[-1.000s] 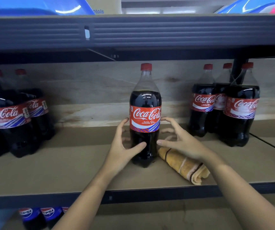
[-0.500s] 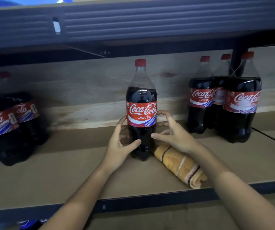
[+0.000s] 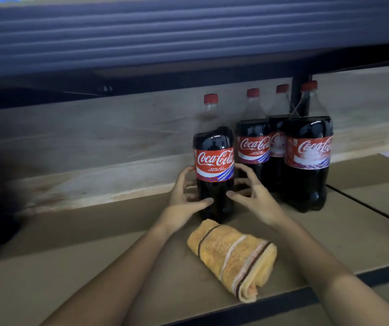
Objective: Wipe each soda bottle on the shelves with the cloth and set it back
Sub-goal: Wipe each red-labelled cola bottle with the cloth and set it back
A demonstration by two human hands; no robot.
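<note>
— While the Coca-Cola bottle [image 3: 213, 165] stands upright on the shelf [image 3: 71, 243], what are the hands doing?
— The left hand [image 3: 184, 196] cups its left side, fingers curled round the back, thumb on the dark front. The right hand [image 3: 253, 196] is spread at its 3 o'clock; whether the fingertips touch, I cannot tell.
— And the cloth?
— The rolled orange towel [image 3: 232, 257] lies at the bottle's 6 o'clock, held by neither hand. Three more Coca-Cola bottles [image 3: 306, 161] stand at 3 o'clock.
</note>
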